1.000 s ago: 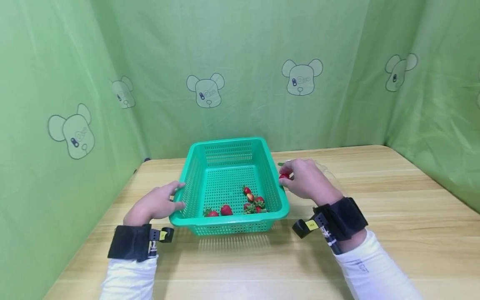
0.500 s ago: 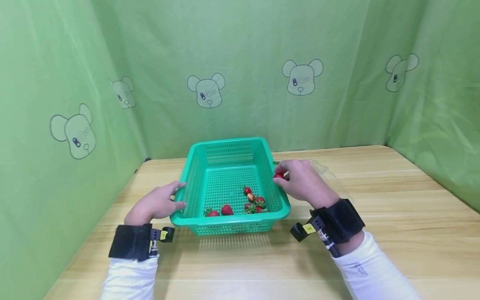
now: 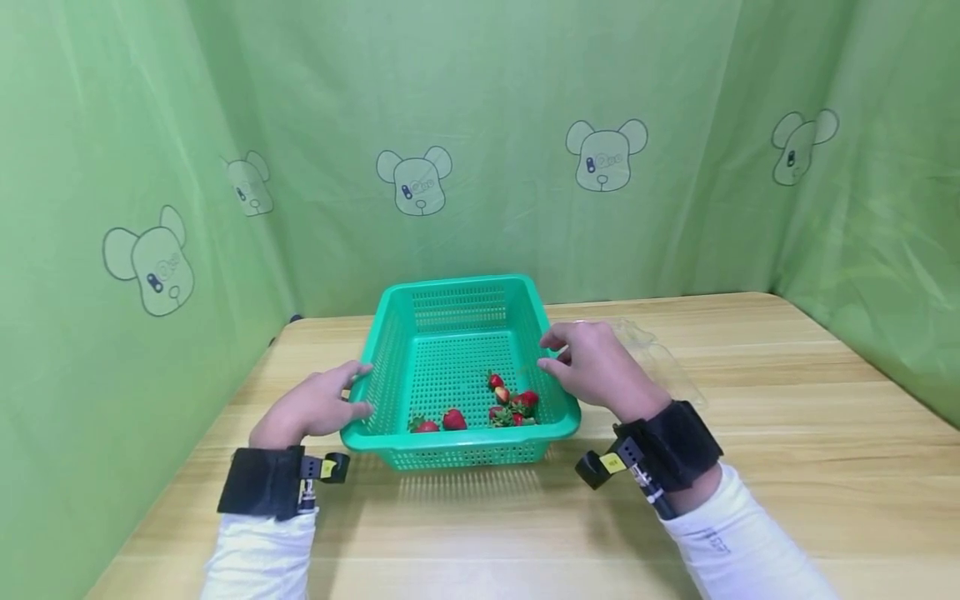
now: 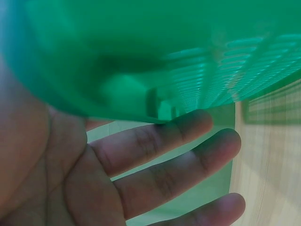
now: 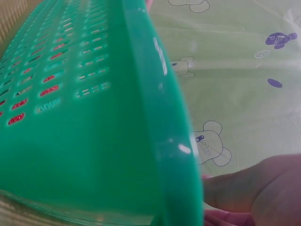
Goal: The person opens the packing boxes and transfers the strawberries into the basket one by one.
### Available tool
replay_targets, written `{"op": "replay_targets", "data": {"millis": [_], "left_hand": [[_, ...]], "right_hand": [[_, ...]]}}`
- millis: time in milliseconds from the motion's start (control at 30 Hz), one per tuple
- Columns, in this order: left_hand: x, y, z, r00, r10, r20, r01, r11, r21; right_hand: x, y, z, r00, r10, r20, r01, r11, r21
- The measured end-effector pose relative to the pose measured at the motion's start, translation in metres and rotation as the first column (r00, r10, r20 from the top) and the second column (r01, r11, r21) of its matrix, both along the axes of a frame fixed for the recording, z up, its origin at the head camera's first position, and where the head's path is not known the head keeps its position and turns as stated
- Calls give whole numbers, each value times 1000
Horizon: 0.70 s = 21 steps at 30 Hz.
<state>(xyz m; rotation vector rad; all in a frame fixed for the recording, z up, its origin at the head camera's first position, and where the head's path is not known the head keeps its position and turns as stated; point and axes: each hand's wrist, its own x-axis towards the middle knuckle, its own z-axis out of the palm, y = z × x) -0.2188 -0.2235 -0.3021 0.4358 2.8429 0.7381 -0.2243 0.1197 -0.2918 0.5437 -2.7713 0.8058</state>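
A green perforated plastic basket stands on the wooden table. Several red strawberries lie in its near part, with a small cluster at the near right. My left hand touches the basket's left rim; its fingers extend loosely along the outside in the left wrist view. Over the right rim, my right hand has its thumb and index finger apart, with nothing visible between them. In the right wrist view, that hand is partly hidden behind the rim, and red fruit shows through the holes.
A clear plastic container lies on the table behind and right of my right hand, partly hidden by it. Green curtains printed with mouse heads enclose the back and sides.
My right hand moved slightly left over the rim and let go of a strawberry. That strawberry now lies on the near-right cluster in the basket. The left hand stayed in place.
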Motion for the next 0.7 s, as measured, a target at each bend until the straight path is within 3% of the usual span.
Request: {"op": "replay_targets", "data": {"millis": [367,700], "left_hand": [[-2,2,-1,1000,21,5,-21,1000,14],[1,10,-1,996,40,-73,-40,999,1]], "right_hand": [[-3,4,-2,998,-3,-61,2,1000,-4],[3,12,-7,984,-40,-172,33,999,-40]]}}
